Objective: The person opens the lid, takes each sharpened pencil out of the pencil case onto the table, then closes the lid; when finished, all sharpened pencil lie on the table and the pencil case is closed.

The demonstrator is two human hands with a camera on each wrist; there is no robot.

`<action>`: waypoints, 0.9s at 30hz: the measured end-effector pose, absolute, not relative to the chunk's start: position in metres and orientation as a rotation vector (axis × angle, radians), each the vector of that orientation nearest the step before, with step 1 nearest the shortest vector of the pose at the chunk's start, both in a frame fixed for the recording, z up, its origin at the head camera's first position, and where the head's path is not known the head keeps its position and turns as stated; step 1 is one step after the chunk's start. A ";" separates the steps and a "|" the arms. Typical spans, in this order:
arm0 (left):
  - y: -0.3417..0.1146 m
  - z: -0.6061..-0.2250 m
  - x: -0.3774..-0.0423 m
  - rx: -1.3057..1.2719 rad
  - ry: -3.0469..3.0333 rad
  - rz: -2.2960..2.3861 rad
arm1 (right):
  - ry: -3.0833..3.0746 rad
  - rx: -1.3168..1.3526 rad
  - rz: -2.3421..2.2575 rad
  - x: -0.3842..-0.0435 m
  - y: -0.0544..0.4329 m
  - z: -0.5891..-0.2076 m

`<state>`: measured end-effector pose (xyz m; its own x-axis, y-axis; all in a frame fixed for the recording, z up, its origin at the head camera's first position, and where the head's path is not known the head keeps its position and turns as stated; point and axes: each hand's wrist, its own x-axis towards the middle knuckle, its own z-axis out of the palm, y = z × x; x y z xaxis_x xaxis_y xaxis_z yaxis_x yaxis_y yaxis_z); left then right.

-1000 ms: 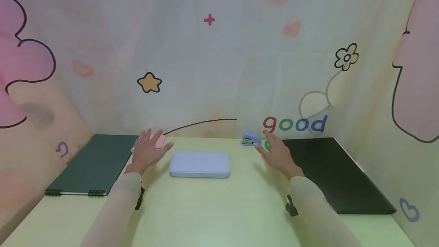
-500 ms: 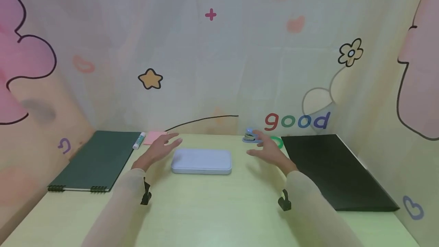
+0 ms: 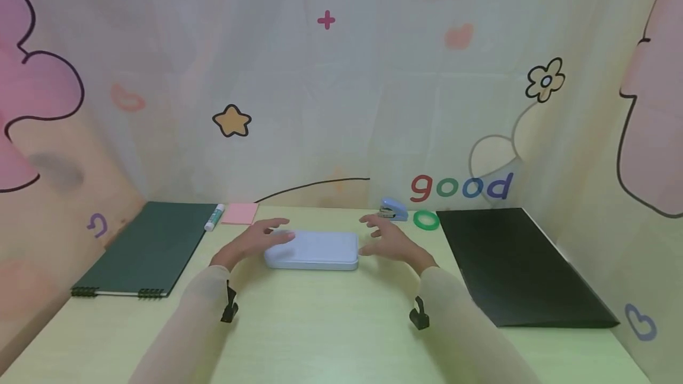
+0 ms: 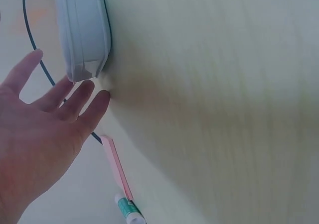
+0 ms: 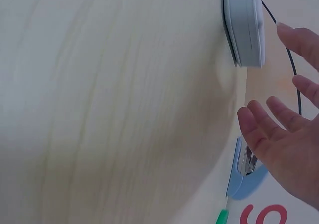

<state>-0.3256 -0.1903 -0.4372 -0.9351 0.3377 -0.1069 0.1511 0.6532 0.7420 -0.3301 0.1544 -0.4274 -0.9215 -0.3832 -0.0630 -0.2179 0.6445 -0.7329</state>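
Observation:
A pale lavender pencil case [image 3: 315, 251], flat with rounded corners, lies in the middle of the table. My left hand [image 3: 249, 244] hovers at its left end, thumb overlapping the top in the head view. In the left wrist view the fingertips [image 4: 85, 88] come right up to the case's end [image 4: 85, 50], fingers spread and loosely bent. My right hand [image 3: 396, 244] stands off the case's right end, fingers loosely bent. From the right wrist, a small gap shows between those fingers [image 5: 253, 126] and the case [image 5: 245, 30]. Neither hand grips anything.
At left lie a dark green spiral notebook [image 3: 152, 248], a glue stick [image 3: 214, 217] and pink sticky notes [image 3: 239, 214]. Behind my right hand stand a blue stapler [image 3: 396, 208] and a green tape roll [image 3: 415, 221]. A black folder [image 3: 523, 265] covers the right side.
Both hands have moved inward toward the pencil case, the left now over its left end and the right near its right end. The glue stick, sticky notes and tape roll have come into fuller view.

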 end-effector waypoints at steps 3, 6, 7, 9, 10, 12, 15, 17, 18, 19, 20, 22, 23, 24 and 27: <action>-0.191 -0.440 -0.325 0.420 2.644 1.112 | 2.635 -0.506 -1.115 -0.331 0.143 -0.429; -0.190 -0.444 -0.323 0.429 2.653 1.080 | 2.633 -0.533 -1.061 -0.331 0.134 -0.429; -0.190 -0.444 -0.323 0.431 2.657 1.075 | 2.637 -0.542 -1.041 -0.331 0.131 -0.429; -0.188 -0.446 -0.322 0.450 2.660 1.074 | 2.652 -0.560 -1.004 -0.331 0.127 -0.429; -0.188 -0.447 -0.322 0.469 2.659 1.077 | 2.661 -0.569 -0.989 -0.331 0.126 -0.429; -0.187 -0.449 -0.322 0.502 2.659 1.072 | 2.676 -0.581 -0.961 -0.331 0.122 -0.430; -0.184 -0.450 -0.322 0.549 2.672 1.028 | 2.691 -0.605 -0.920 -0.329 0.119 -0.429; -0.183 -0.451 -0.322 0.543 2.679 0.998 | 2.693 -0.613 -0.888 -0.329 0.117 -0.429; -0.183 -0.450 -0.321 0.543 2.687 0.982 | 2.694 -0.618 -0.874 -0.328 0.116 -0.429; -0.182 -0.450 -0.321 0.544 2.692 0.968 | 2.695 -0.620 -0.860 -0.328 0.115 -0.429; -0.182 -0.449 -0.320 0.547 2.697 0.953 | 2.694 -0.615 -0.851 -0.328 0.114 -0.429; -0.181 -0.448 -0.319 0.540 2.703 0.930 | 2.697 -0.612 -0.835 -0.327 0.112 -0.430; -0.180 -0.448 -0.318 0.537 2.706 0.918 | 2.696 -0.608 -0.829 -0.327 0.112 -0.430; -0.179 -0.447 -0.318 0.529 2.707 0.910 | 2.697 -0.608 -0.823 -0.327 0.112 -0.430; -0.178 -0.447 -0.316 0.494 2.718 0.876 | 2.704 -0.617 -0.782 -0.326 0.111 -0.433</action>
<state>-0.3164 -0.1778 -0.4472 -0.9132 0.3880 -0.1247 0.2422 0.7627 0.5997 -0.3264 0.1111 -0.4328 -0.8762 -0.4649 -0.1269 -0.3255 0.7652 -0.5555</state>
